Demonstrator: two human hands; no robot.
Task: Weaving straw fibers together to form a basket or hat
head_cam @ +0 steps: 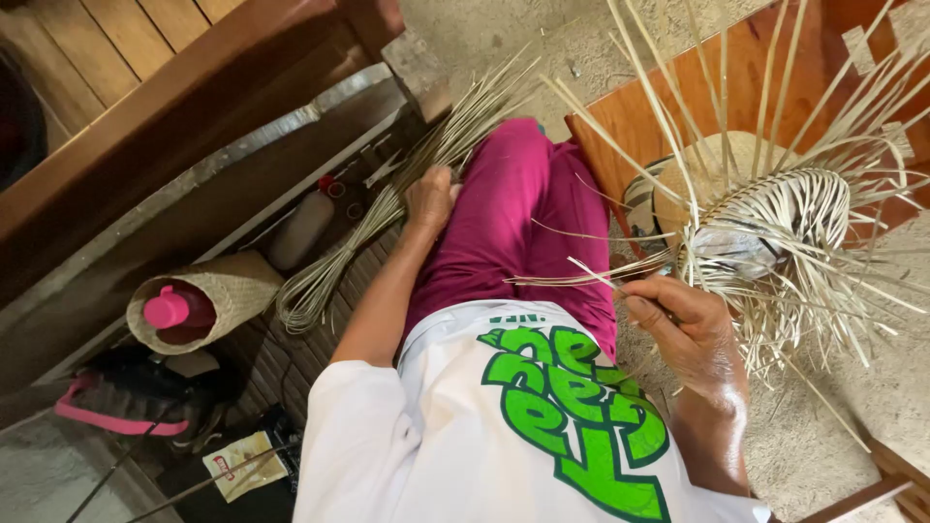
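Broadly, the half-woven pale straw basket (775, 228) with loose strands fanning out sits at the person's right, over the wooden stool (630, 121). Left of the lap lies a long looped bundle of pale straw strands (387, 208); the left hand (429, 197) is clenched around it. The right hand (683, 324) pinches a thin strand at the basket's edge.

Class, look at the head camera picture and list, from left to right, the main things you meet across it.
Pink-trimmed shoe → woven holder with a pink bottle → bundle of pale straw strips → left hand gripping that bundle → magenta trousers → right hand → half-woven straw basket.
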